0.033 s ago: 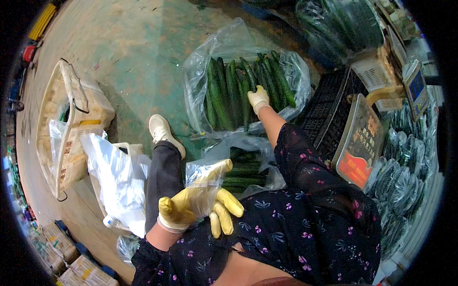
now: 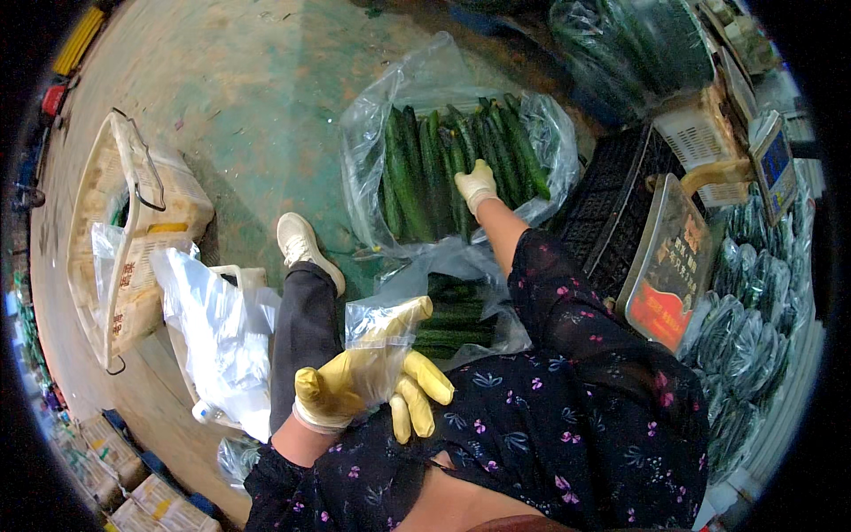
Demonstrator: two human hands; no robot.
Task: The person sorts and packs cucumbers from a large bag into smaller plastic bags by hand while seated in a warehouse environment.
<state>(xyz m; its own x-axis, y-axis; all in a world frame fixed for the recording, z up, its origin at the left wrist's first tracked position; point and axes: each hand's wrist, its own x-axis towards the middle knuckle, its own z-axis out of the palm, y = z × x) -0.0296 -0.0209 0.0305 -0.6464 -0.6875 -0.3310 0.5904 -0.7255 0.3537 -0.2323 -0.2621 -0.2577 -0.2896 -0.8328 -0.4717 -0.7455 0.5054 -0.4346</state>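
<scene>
Surface: floor (image 2: pixel 257 106), green worn to tan, flecked with debris. On it, ahead of the person, an open clear plastic liner (image 2: pixel 363 177); cucumbers (image 2: pixel 408 177) lie in it side by side. Right hand (image 2: pixel 477 184), pale-gloved, is among them, fingers bent at one cucumber; cannot tell whether they close round it. Left hand (image 2: pixel 355 381), yellow-gloved, is above the lap, fingers spread apart, small clear bag (image 2: pixel 363 328) over part of it.

Room: off-white crate (image 2: pixel 182 199) with wire handles at left, white plastic sheeting (image 2: pixel 217 332) beside it. At right, black crate (image 2: pixel 603 195), dark printed panel (image 2: pixel 665 266), blue display (image 2: pixel 774 168), bagged green produce (image 2: pixel 749 301).
</scene>
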